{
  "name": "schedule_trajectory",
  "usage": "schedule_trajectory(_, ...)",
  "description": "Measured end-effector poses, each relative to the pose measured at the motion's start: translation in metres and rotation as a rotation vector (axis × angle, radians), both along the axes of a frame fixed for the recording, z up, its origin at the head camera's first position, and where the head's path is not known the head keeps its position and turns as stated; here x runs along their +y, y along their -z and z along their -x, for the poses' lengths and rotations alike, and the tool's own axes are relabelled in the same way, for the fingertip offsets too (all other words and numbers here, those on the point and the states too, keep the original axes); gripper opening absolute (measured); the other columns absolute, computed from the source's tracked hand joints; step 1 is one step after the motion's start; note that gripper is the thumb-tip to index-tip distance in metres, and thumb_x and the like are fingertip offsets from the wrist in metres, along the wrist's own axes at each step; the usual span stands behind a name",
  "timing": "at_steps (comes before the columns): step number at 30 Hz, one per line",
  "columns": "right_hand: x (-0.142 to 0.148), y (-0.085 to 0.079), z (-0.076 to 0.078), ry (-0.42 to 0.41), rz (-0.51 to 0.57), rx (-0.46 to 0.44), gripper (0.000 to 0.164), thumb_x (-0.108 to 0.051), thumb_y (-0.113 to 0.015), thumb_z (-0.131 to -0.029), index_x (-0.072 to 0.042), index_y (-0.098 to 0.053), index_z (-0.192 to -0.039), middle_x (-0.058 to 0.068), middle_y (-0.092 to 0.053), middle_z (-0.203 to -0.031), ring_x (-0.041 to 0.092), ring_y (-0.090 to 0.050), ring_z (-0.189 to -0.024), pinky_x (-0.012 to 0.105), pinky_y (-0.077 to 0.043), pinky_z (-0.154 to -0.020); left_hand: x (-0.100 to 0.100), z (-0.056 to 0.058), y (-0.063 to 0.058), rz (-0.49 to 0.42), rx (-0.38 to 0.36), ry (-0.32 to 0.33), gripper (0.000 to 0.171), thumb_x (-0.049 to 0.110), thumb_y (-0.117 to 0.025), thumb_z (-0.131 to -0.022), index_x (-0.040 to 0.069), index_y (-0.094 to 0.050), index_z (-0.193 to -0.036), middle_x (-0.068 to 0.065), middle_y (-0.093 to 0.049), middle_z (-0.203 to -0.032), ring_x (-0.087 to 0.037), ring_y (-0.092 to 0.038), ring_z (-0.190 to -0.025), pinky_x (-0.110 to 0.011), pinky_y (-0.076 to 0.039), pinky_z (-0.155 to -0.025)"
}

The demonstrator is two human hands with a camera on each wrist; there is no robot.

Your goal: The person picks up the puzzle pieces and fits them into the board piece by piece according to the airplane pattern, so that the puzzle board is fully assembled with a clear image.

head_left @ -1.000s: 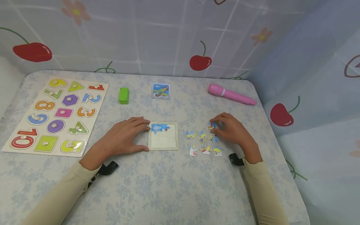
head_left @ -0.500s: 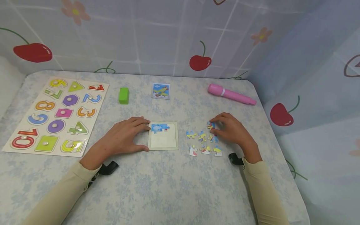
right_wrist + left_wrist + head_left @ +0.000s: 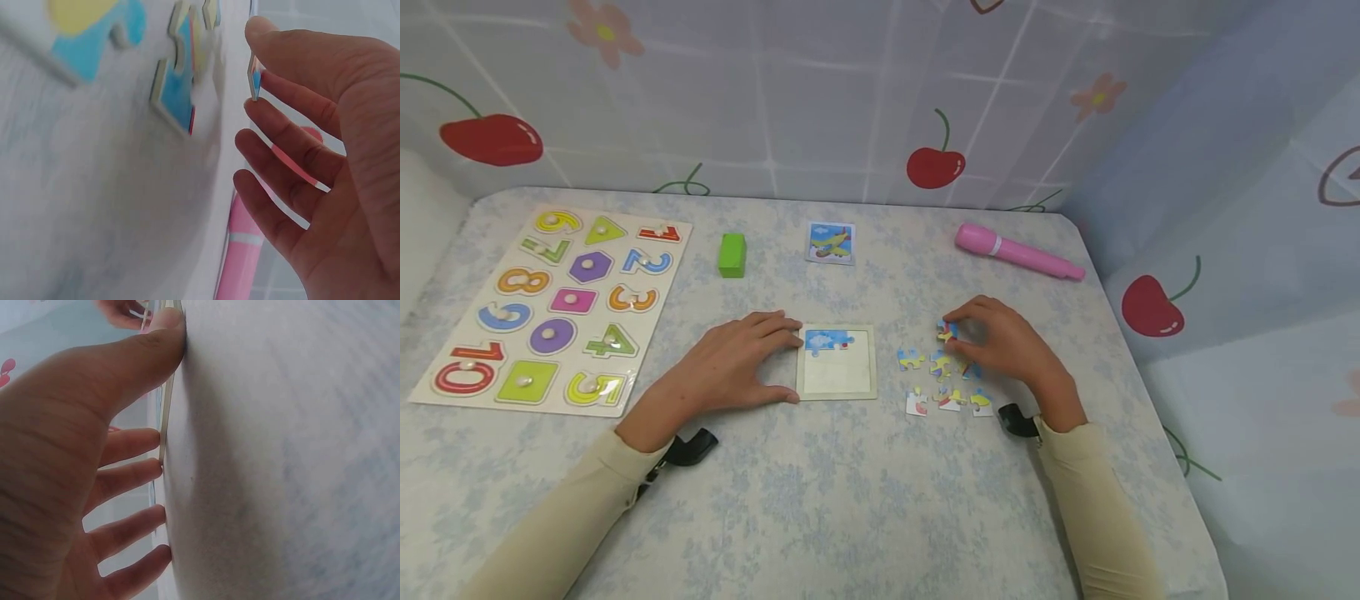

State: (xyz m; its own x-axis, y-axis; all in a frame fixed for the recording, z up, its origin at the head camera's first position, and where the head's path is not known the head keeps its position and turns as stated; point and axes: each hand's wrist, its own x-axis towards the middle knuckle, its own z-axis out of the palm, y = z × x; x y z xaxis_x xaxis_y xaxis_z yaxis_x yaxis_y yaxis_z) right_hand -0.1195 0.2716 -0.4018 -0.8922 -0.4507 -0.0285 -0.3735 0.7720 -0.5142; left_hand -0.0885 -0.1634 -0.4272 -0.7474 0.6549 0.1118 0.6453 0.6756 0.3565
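Note:
My right hand [image 3: 1003, 337] pinches a blue, yellow and red jigsaw piece [image 3: 946, 331] between thumb and fingertips. In the right wrist view, that puzzle piece [image 3: 254, 78] is seen edge-on, raised off the table. Beneath and beside the hand lie several loose pieces [image 3: 950, 400] in rough rows. At the left edge of a square puzzle tray [image 3: 838, 379] rests my left hand [image 3: 726, 362], thumb and fingers spread and touching the rim. Joined blue sky pieces [image 3: 827, 341] fill the tray's upper left. The left wrist view shows the left thumb [image 3: 147, 356] against the tray's thin edge.
A number-and-shape peg board [image 3: 557, 312] lies at the left. Along the back are a green block [image 3: 732, 255], a small airplane picture card [image 3: 831, 242] and a pink, marker-like stick [image 3: 1018, 252]. A patterned curtain [image 3: 827, 100] stands behind the table.
My right hand has lifted the pinched jigsaw piece and shifted it slightly left, toward the tray. The left hand and the tray have stayed in place.

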Motion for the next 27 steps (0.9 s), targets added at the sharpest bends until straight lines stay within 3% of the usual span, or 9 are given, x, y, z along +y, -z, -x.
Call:
schedule_trajectory(13, -0.027, -0.001, 0.006, -0.088, 0.001, 0.032, 0.039, -0.031, -0.088, -0.093, -0.016, -0.077, -0.128, 0.001, -0.070, -0.126, 0.023, -0.065, -0.120, 0.050, -0.055, -0.101, -0.001, 0.000, 0.001, -0.003, 0.012, 0.003, 0.077, 0.062, -0.090, -0.080, 0.013, -0.072, -0.136, -0.005, -0.060, -0.153, -0.034, -0.051, -0.147, -0.057, -0.055, -0.102)
schedule_trajectory(27, -0.057, -0.001, 0.009, -0.111, -0.036, 0.028, 0.037, -0.038, -0.087, -0.093, -0.023, -0.078, -0.126, -0.005, -0.068, -0.125, 0.018, -0.063, -0.118, 0.047, -0.055, -0.098, 0.000, 0.001, 0.002, 0.001, 0.014, 0.005, 0.078, 0.065, -0.089, -0.079, 0.013, -0.072, -0.136, -0.005, -0.060, -0.153, -0.034, -0.051, -0.147, -0.057, -0.054, -0.103)
